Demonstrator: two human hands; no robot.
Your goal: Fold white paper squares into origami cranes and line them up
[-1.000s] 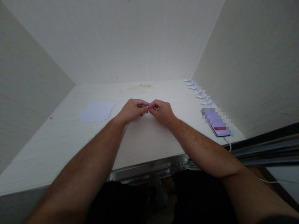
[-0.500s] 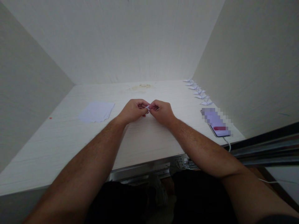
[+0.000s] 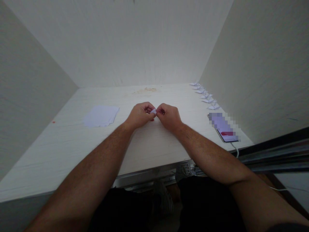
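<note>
Over the middle of the white table (image 3: 154,145), a small piece of folded white paper (image 3: 153,111) is pinched between my two hands. My left hand (image 3: 141,113) is closed on its left side, thumb in front and fingers behind. My right hand (image 3: 169,116) grips the right end between thumb and fingertips. Much of the paper is covered by the fingers, so its full shape cannot be made out. A small red spot (image 3: 152,120) shows just below the fingers. To the left lies a loose stack of white paper sheets (image 3: 101,116).
Several folded white paper cranes (image 3: 205,96) stand in a row along the right wall. Nearer me lies a phone (image 3: 223,127) with a white cable (image 3: 235,149) running off the table edge. A small red mark (image 3: 53,122) is at the far left. Walls enclose three sides.
My fingertips have shifted slightly, and more of the folded paper shows between them. The view has moved a little; the sheets, cranes and phone lie as before.
</note>
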